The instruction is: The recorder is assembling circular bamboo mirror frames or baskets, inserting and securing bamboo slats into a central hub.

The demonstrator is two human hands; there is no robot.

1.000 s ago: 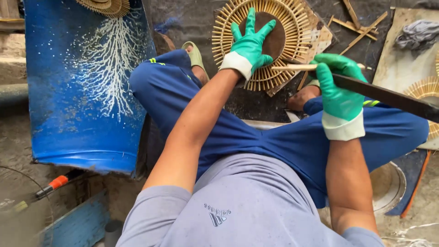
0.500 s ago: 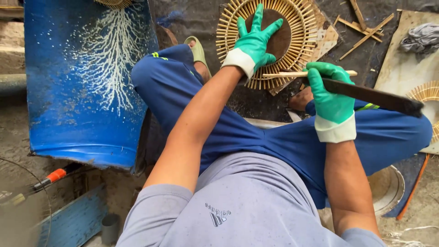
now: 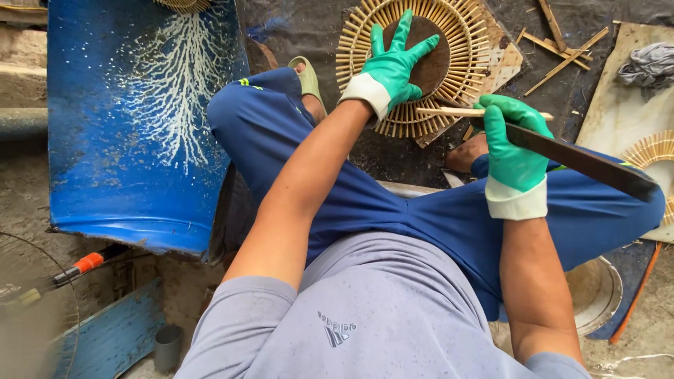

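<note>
My left hand (image 3: 393, 67), in a green glove, lies flat with fingers spread on a round bamboo disc (image 3: 467, 42) that has a dark centre and radiating slats, resting on the ground. My right hand (image 3: 512, 151), also gloved in green, grips a long dark blade (image 3: 593, 163) that points right across my knee. The same hand pinches a thin pale bamboo stick (image 3: 446, 111), whose left tip touches the disc's lower rim. I am squatting in blue trousers (image 3: 393, 210).
A blue barrel (image 3: 140, 126) streaked with white lies at left. Bamboo offcuts (image 3: 562, 52) and a grey cloth (image 3: 649, 64) are at top right, beside another slatted piece (image 3: 649, 149). An orange-handled tool (image 3: 88, 263) lies lower left, a metal bowl (image 3: 597, 298) lower right.
My left hand stays spread on the disc. My right hand, with blade and stick, has shifted slightly, and more of the stick now shows to the right of my fingers.
</note>
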